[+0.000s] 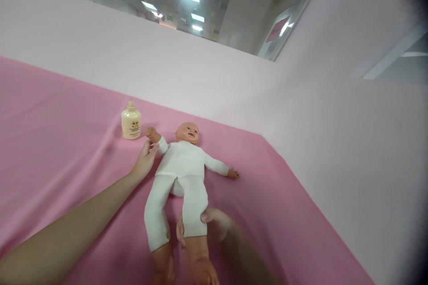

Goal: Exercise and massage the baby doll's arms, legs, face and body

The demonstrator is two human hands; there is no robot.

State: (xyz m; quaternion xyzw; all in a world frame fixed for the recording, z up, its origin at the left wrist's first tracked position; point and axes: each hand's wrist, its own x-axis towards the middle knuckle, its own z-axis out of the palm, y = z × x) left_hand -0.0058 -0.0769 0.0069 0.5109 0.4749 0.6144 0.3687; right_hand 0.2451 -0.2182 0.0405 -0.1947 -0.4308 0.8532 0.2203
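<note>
Fingers [149,149] of the left hand [144,162] lie loosely spread, tips touching the white sleeve of the doll [182,164] just below its raised arm; they rest against the cloth and close around nothing. Up and to the left of these fingers, near but apart from them, a cream bottle [131,121] stands upright on the pink cloth [60,142] that covers the surface. Directly right of the left fingers the doll lies on its back in a white suit, head pointing away from the person, one arm raised toward the bottle, the other stretched out to the right with its small hand on the cloth. Its legs run down toward the camera, bare feet at the lower edge of the view.

Further right and lower, the right hand [210,225] wraps the doll's lower leg at the hem of the white trouser: the thumb [207,217] presses on top of the leg, and fingers curl under it from the far side, so the grip is closed on the leg. Beyond the doll a pale wall [301,98] rises behind the cloth.
</note>
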